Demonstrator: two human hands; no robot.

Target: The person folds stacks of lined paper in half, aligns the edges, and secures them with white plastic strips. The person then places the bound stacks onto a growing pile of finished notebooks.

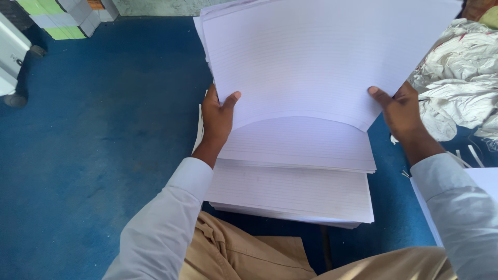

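Between two hands, one lifted sheaf of sheets over one paper stack

Crumpled white cloth, coloured blocks

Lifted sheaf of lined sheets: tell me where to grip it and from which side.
Grip the lifted sheaf at its two lower corners, one from each side, thumbs on top, as the left hand and right hand do now. Its near edge bows upward between them, so a single central hold would probably let the wide, limp sheets sag onto the stack.
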